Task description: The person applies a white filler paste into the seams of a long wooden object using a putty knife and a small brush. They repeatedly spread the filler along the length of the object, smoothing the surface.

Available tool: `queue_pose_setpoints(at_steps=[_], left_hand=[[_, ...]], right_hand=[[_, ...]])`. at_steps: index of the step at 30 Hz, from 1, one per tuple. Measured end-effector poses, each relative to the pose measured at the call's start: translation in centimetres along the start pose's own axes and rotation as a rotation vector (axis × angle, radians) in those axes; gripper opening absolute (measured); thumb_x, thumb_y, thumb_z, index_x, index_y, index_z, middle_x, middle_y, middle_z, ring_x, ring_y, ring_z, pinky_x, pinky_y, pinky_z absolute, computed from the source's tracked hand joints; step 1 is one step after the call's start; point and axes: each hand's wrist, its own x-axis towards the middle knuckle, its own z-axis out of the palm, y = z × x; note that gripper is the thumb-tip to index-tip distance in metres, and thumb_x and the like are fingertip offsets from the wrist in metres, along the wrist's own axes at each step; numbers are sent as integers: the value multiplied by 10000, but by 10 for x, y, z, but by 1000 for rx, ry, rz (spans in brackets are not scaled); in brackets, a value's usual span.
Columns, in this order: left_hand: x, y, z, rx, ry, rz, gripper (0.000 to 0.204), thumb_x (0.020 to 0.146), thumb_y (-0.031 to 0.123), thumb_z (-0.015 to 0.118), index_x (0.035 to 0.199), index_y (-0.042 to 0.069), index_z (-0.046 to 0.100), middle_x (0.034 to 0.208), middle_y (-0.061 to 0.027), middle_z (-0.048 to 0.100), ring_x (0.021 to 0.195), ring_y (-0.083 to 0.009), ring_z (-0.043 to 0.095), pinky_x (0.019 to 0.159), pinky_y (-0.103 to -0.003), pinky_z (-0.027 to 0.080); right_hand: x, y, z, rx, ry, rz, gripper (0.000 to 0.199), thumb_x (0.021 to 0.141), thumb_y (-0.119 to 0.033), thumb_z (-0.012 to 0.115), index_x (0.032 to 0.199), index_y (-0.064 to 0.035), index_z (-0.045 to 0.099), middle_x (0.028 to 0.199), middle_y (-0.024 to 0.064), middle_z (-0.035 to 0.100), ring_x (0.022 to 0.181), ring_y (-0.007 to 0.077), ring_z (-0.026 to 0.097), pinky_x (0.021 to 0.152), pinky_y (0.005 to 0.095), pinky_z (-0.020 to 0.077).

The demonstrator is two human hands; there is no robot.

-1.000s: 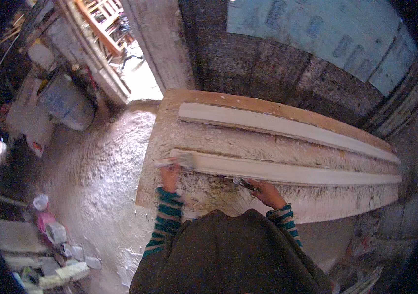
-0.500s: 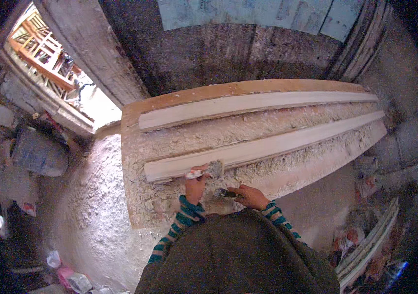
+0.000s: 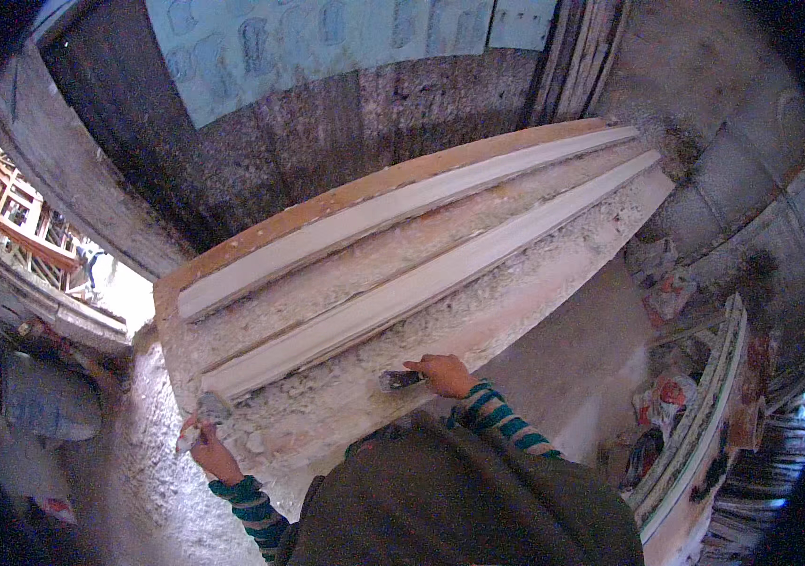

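A long wooden workbench crusted with white plaster carries two long white plaster mouldings, the far one and the near one, lying side by side. My left hand grips a plaster-caked brush at the bench's near left corner, by the end of the near moulding. My right hand holds a small metal scraper on the crusted bench surface just in front of the near moulding. Striped sleeves cover both wrists.
A dark rough wall with a pale blue sheet stands behind the bench. A bright doorway opens at the left, with a grey sack below it. A curved moulding piece and scattered bags lie at the right on the white-dusted floor.
The view has swung to the right. My left hand with the brush moved from the near moulding to the bench's left corner. My right hand stays on the scraper at the front.
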Motion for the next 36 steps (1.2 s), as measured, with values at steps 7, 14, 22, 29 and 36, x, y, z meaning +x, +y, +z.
queue_pose_setpoints(at_steps=[7,14,22,29,36], left_hand=[[-103,97,165,-694,-339,80,367,849,197,615,1158,37,497,802,-39,602,656,-133,553,580,-249,461],[-143,97,282,-945,-534,-204,562,852,196,604,1300,148,267,1005,-95,563,753,-164,558,613,-291,479],[-193,181,313,-700,339,-217,740,792,147,626,1376,94,175,1337,-169,327,1279,-297,219,1042,-435,200],[-188,255,325,78,-178,545,973,684,261,734,1424,145,113,1422,-153,209,1318,-353,167,1036,-557,153],[-160,355,367,721,-714,559,1080,638,424,747,1434,211,50,1481,-115,96,1348,-362,88,996,-672,65]], right_hand=[[-13,70,-9,-50,185,-64,493,792,-176,540,1276,-183,447,1080,78,575,995,267,546,823,436,416],[-121,174,-12,210,293,-37,426,822,-199,550,1239,-133,490,1091,142,575,1016,329,531,893,422,416],[-244,308,25,451,364,411,418,846,-223,561,1253,-153,497,1169,124,567,1058,305,541,909,388,428],[-199,340,-71,359,277,215,407,845,-244,562,1235,-138,512,1031,154,609,934,315,581,830,401,460],[-84,458,-167,187,337,14,463,835,-265,578,1269,-144,471,1126,164,574,1014,288,558,910,371,419]])
